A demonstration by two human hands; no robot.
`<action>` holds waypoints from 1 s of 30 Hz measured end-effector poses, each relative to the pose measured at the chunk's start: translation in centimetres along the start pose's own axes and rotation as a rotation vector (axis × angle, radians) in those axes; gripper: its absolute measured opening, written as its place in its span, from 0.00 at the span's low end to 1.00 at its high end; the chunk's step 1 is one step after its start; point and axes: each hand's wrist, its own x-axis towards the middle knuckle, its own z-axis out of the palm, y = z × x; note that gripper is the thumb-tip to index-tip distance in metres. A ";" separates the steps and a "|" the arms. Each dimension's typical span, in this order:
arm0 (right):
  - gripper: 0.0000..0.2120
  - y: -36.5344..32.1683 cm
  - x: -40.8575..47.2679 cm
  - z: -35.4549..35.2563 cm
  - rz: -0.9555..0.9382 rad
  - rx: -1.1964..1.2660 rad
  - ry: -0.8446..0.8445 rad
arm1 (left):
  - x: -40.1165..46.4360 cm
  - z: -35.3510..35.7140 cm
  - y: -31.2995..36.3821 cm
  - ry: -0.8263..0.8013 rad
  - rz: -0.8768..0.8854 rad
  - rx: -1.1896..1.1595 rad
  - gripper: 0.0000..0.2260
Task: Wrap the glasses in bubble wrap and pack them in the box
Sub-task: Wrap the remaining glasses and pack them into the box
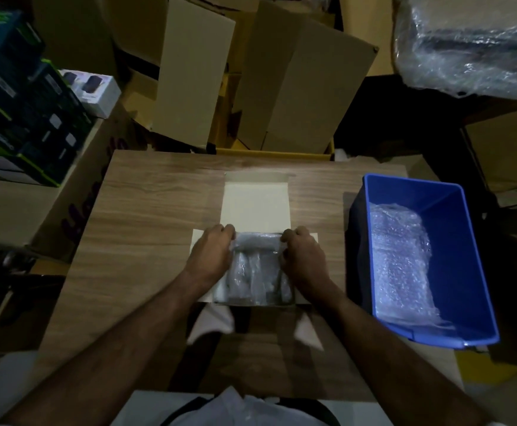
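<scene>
Between the two sets of fingertips lies the bubble-wrapped bundle (255, 241), its long axis running left to right across the far end of the box (208, 298). The left hand (212, 253) and right hand (303, 256) each curl their fingers round one end of it, equally near, palms down. It sits atop other wrapped glasses (257, 278) already packed. Judging by this, seating it calls for an even downward press. Beyond, the lid flap (255, 204) lies open on the table (146, 216).
</scene>
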 end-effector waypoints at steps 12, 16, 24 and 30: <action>0.17 1.8 -2.8 -4.0 -0.348 -0.247 -0.514 | -5.3 -4.2 -0.7 -0.467 0.325 0.104 0.20; 0.14 1.0 -2.7 -3.7 -0.420 -0.272 -0.596 | -4.7 -3.4 0.8 -0.599 0.330 0.290 0.15; 0.09 -1.4 -2.8 -1.8 -0.416 -0.350 -0.617 | -3.3 -1.9 4.2 -0.796 0.309 0.606 0.09; 0.17 -1.8 -2.6 -0.3 -0.352 -0.367 -0.515 | -3.3 -1.1 4.5 -0.688 0.266 0.579 0.12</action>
